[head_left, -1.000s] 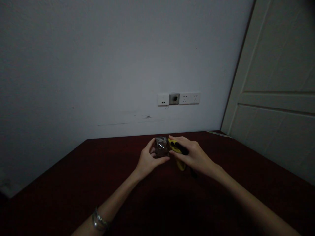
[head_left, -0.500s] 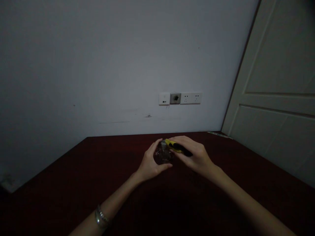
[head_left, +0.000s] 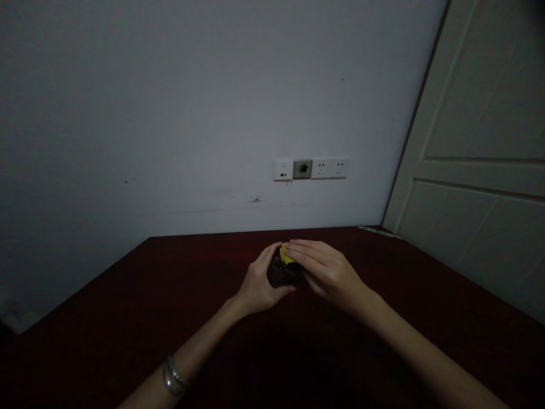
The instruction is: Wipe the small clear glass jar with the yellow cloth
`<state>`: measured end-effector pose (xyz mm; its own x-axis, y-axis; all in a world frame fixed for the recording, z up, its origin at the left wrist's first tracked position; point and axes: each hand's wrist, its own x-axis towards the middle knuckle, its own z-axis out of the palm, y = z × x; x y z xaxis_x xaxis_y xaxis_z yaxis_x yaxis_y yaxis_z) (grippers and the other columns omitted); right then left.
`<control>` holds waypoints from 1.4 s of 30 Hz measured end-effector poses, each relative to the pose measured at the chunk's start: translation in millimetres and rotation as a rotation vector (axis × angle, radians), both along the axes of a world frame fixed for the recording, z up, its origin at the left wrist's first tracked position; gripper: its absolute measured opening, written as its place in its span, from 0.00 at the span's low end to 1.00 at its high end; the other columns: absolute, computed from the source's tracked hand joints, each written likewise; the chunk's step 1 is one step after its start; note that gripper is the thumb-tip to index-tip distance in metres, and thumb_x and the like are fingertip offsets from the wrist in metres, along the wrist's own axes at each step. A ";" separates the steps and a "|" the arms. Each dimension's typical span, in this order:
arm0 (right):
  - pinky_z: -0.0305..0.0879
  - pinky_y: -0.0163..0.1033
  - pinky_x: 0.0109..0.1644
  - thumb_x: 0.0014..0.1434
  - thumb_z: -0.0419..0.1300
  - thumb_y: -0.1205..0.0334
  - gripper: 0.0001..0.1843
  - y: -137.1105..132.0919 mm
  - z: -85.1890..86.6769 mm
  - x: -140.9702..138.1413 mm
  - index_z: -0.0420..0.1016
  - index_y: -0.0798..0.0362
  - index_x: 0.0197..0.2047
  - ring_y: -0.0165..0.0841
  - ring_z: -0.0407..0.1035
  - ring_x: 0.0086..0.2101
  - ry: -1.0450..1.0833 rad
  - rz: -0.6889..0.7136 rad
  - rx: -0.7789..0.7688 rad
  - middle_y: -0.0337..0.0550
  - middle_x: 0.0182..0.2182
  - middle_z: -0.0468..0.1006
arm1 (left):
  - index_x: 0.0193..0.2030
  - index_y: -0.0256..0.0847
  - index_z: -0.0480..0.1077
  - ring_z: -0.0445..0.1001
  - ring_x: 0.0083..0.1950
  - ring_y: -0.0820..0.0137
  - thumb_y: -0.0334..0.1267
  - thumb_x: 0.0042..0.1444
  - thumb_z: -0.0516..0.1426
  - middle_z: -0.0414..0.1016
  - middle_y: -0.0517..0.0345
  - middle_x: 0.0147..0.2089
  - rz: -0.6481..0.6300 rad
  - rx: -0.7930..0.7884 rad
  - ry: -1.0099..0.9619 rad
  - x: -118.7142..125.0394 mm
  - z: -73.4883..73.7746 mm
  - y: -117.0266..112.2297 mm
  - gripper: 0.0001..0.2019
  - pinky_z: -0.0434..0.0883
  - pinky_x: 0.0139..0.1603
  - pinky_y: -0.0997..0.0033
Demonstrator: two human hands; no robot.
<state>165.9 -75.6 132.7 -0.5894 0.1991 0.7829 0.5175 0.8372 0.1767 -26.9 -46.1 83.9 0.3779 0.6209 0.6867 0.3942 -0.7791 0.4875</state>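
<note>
My left hand (head_left: 258, 283) curls around a small dark, shiny object (head_left: 279, 275) that I cannot make out clearly, held just above the dark red table (head_left: 128, 318). My right hand (head_left: 326, 271) grips a yellow and black tool (head_left: 287, 258), its yellow tip pressed against the top of the dark object. The right fingers cover most of the tool. A silver bracelet (head_left: 174, 379) sits on my left wrist.
A grey-white wall stands behind the table with a row of white sockets and a switch (head_left: 310, 169). A pale panelled door (head_left: 481, 170) rises at the right. A thin light strip (head_left: 378, 231) lies at the table's far right corner.
The right hand turned the yellow tool over the dark object and closed in, so less of the tool shows. Both hands dropped slightly toward the table.
</note>
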 end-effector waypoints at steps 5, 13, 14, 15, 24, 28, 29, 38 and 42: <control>0.68 0.51 0.45 0.57 0.48 0.77 0.22 -8.9 3.7 -6.5 0.68 0.58 0.53 0.42 0.69 0.49 -0.089 0.060 0.029 0.54 0.46 0.77 | 0.62 0.39 0.53 0.65 0.60 0.54 0.37 0.42 0.64 0.63 0.41 0.60 -0.003 0.026 0.028 2.0 7.4 3.3 0.39 0.64 0.60 0.51; 0.68 0.50 0.45 0.58 0.49 0.76 0.22 -5.1 1.3 -5.8 0.66 0.58 0.55 0.42 0.67 0.48 -0.013 0.019 0.026 0.53 0.46 0.77 | 0.62 0.39 0.53 0.64 0.61 0.53 0.38 0.42 0.65 0.64 0.42 0.60 0.012 0.022 0.038 1.6 7.7 0.3 0.40 0.63 0.61 0.49; 0.68 0.51 0.45 0.57 0.49 0.76 0.23 -4.6 1.4 -4.5 0.66 0.57 0.55 0.43 0.67 0.48 0.009 0.002 0.022 0.54 0.46 0.77 | 0.62 0.39 0.54 0.64 0.61 0.52 0.39 0.42 0.65 0.64 0.41 0.60 0.007 0.026 0.041 1.6 7.2 -0.9 0.41 0.63 0.61 0.48; 0.68 0.51 0.44 0.57 0.50 0.76 0.23 -4.4 1.8 -3.4 0.66 0.57 0.56 0.43 0.67 0.48 0.021 -0.008 0.016 0.53 0.46 0.77 | 0.62 0.39 0.54 0.63 0.61 0.52 0.40 0.41 0.66 0.64 0.41 0.60 0.001 0.032 0.045 1.6 6.9 -1.9 0.41 0.62 0.61 0.47; 0.68 0.47 0.38 0.56 0.48 0.76 0.20 -17.4 10.8 -9.5 0.70 0.59 0.50 0.42 0.69 0.43 -0.107 -0.030 0.057 0.52 0.43 0.79 | 0.62 0.39 0.54 0.65 0.60 0.55 0.31 0.42 0.61 0.64 0.43 0.60 0.007 0.029 0.011 2.8 13.8 0.9 0.38 0.64 0.60 0.53; 0.69 0.47 0.38 0.58 0.49 0.75 0.18 -16.4 10.6 -9.4 0.70 0.60 0.50 0.42 0.69 0.43 -0.077 -0.047 0.063 0.52 0.43 0.78 | 0.62 0.39 0.54 0.65 0.60 0.54 0.32 0.42 0.62 0.64 0.43 0.60 0.002 0.020 0.004 0.9 12.9 -0.7 0.39 0.64 0.61 0.52; 0.69 0.47 0.39 0.58 0.49 0.75 0.18 -14.7 10.3 -7.5 0.69 0.60 0.51 0.42 0.69 0.43 -0.060 -0.060 0.063 0.53 0.44 0.78 | 0.62 0.39 0.54 0.65 0.60 0.54 0.34 0.42 0.64 0.64 0.43 0.60 -0.003 0.022 0.009 0.2 12.2 -2.0 0.39 0.64 0.61 0.52; 0.69 0.48 0.41 0.57 0.49 0.76 0.19 -12.3 15.0 -1.0 0.69 0.59 0.51 0.42 0.68 0.45 -0.124 -0.026 0.080 0.52 0.46 0.77 | 0.61 0.38 0.55 0.65 0.60 0.53 0.36 0.40 0.65 0.65 0.42 0.59 0.004 0.041 0.011 0.7 12.6 -4.9 0.40 0.64 0.60 0.51; 0.70 0.46 0.38 0.59 0.46 0.75 0.17 -17.8 17.7 -9.1 0.71 0.61 0.47 0.40 0.70 0.43 -0.148 0.048 0.080 0.53 0.43 0.79 | 0.60 0.36 0.57 0.67 0.58 0.55 0.32 0.42 0.62 0.66 0.41 0.58 0.002 0.029 0.001 3.4 16.2 -0.8 0.36 0.65 0.59 0.55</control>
